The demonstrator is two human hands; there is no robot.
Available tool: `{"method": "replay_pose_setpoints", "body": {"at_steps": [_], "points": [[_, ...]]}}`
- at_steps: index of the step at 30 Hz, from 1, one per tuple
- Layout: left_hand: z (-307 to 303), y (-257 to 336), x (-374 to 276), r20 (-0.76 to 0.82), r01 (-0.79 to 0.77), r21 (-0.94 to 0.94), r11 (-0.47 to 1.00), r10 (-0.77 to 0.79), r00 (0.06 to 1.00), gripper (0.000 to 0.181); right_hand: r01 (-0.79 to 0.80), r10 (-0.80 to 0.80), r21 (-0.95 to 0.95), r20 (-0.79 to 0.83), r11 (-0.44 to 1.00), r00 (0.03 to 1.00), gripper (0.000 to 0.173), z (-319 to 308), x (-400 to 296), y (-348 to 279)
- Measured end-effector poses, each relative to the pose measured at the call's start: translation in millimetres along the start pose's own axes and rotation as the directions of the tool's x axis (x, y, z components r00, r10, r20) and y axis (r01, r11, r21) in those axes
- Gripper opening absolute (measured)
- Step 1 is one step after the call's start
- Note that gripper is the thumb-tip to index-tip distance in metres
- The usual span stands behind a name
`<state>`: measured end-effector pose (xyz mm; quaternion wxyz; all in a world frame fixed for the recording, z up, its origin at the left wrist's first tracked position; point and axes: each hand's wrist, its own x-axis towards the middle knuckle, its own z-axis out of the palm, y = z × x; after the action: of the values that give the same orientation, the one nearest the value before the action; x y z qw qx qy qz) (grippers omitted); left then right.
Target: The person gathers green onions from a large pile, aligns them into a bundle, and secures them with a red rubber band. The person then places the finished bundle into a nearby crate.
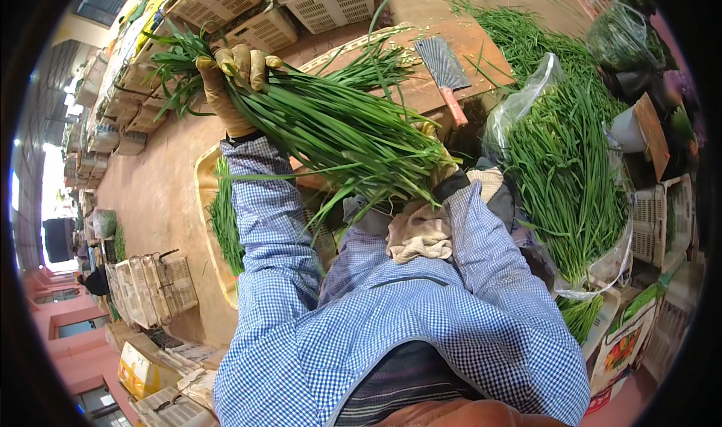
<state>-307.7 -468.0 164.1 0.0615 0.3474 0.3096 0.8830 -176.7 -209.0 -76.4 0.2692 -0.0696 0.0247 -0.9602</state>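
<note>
A large bundle of long, flat green leaves, which look like garlic chives, stretches across the space in front of me. My left hand, in a yellowish glove, is wrapped around its far left end, where leaf tips droop past the fingers. At the other end, my right hand grips the cut stalks and is partly hidden by them. Beyond the bundle, a cleaver with a reddish handle lies on a wooden board. More loose leaves and small trimmings rest on that board.
A big pile of leaves in clear plastic stands at my right. More leaves cover the floor behind it. A yellow tub with leaves sits at left. Plastic crates line the far side, and others stand left.
</note>
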Motion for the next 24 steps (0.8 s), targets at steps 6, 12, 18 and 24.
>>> {"method": "replay_pose_setpoints", "body": {"at_steps": [6, 12, 18, 24], "points": [[-13, 3, 2, 0.049, -0.019, -0.117, 0.993, 0.025, 0.999, 0.043, 0.018, -0.195, -0.341, -0.492, 0.94, 0.848, 0.038, 23, -11, 2], [26, 13, 17, 0.187, -0.007, -0.082, 0.997, 0.022, 0.982, 0.039, -0.179, -0.609, -0.97, -0.044, -0.162, 0.792, 0.023, -4, -7, -18], [42, 22, 16, 0.304, -0.034, -0.127, 0.991, 0.072, 0.95, 0.041, -0.554, -0.691, -0.761, -0.199, -0.338, 0.695, 0.026, -24, -48, -24], [58, 30, 25, 0.459, -0.029, -0.091, 0.995, 0.068, 0.886, 0.037, -0.557, -0.475, -0.477, -0.292, -0.68, 0.83, 0.024, 50, -37, -33]]}}
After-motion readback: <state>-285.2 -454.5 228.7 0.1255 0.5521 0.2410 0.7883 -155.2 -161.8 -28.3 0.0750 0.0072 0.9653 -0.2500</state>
